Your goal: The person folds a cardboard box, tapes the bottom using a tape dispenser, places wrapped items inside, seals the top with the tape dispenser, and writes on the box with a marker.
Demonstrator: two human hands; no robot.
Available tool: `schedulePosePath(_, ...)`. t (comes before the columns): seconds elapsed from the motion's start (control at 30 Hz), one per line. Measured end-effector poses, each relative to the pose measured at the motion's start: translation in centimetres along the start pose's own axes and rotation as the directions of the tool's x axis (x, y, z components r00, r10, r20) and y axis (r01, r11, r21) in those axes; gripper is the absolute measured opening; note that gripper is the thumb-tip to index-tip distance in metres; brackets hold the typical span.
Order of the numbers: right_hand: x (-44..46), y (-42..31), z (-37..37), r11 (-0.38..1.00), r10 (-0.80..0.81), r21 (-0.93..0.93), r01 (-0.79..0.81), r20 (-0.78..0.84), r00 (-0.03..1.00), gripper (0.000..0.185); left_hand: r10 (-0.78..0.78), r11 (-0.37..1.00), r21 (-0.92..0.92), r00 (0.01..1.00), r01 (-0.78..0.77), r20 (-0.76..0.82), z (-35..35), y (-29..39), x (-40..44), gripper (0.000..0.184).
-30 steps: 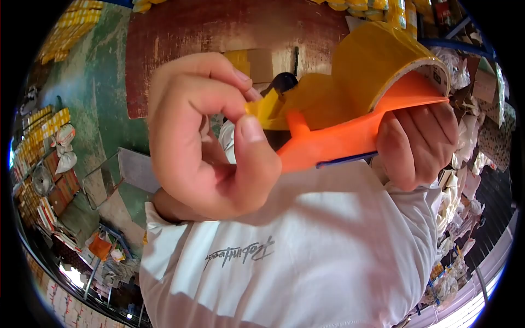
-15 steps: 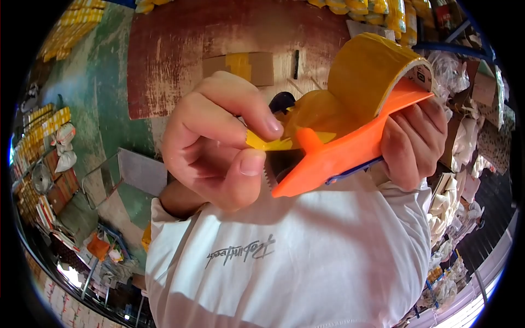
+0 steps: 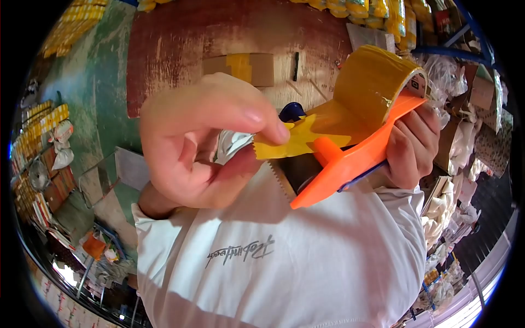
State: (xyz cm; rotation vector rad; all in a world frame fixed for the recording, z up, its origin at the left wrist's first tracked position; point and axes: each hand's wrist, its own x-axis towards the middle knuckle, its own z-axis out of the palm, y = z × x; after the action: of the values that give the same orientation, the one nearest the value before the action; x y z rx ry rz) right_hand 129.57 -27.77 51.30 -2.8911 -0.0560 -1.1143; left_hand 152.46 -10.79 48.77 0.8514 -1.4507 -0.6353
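My right hand (image 3: 414, 146) is wrapped round an orange tape gun (image 3: 355, 167), held tilted in front of my chest. A roll of yellow-brown packing tape (image 3: 369, 82) sits on it, its width facing up. My left hand (image 3: 188, 145) pinches the free tape end (image 3: 273, 150) between thumb and forefinger; this end is crumpled, with a jagged edge. From the roll the tape runs above the orange post toward the toothed metal blade (image 3: 281, 183). Behind the tape, a dark blue round part (image 3: 292, 111) shows. My right palm and the grip inside it are hidden.
On the worn red and wooden table (image 3: 180, 49) lie a flat cardboard box (image 3: 213, 65) with a tape strip and a black pen-like stick (image 3: 296, 66). Yellow-wrapped packages (image 3: 380, 8) are stacked beyond. Clear plastic bags (image 3: 445, 74) hang about at right.
My left hand has shifted left, and more of the tape end now shows stretched past the blade. The tape gun has tipped slightly, its blade end lower and further right.
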Motion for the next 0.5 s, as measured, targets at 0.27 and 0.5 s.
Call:
schedulePosePath(0.27,-0.3,-0.5,0.4,0.999,0.033,-0.021,-0.033,-0.002,0.999,0.047,0.075,0.851,0.524,0.995,-0.027,-0.07,1.5,1.5,0.9,0.035)
schedulePosePath(0.5,-1.1,0.1,1.6,0.999,0.049,-0.017,-0.049,0.003,0.999,0.024,0.097,0.797,0.604,0.987,0.0,-0.128,2.3,1.4,0.2,0.032)
